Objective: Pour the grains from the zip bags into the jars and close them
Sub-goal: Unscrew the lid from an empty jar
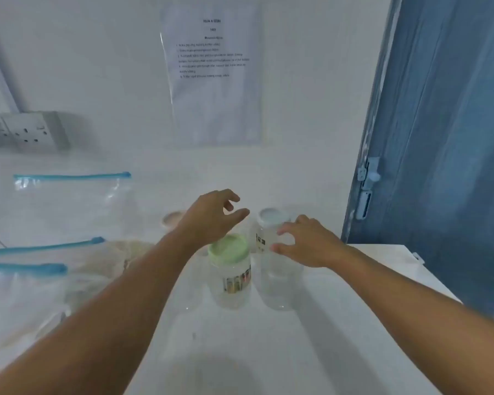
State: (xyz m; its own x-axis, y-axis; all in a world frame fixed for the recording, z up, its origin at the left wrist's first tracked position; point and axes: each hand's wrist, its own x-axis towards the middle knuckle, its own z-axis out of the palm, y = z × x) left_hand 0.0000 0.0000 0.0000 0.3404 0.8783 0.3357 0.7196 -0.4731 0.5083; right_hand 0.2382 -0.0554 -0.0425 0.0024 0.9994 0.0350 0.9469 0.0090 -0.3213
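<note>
A clear white-lidded jar (271,252) stands on the white table (268,352), beside a green-lidded jar (231,269). The right hand (308,243) touches its side, fingers loosely curled; the left hand (211,215) hovers spread near its lid. Zip bags (69,195) lie leftward. Best to steady the body firmly before twisting the lid

The near strip of the table (268,352) at 6 o'clock was left bare. Passage toward 9 o'clock was blocked by zip bags (54,201), and two lidded jars (231,277) stood touching at the centre.
</note>
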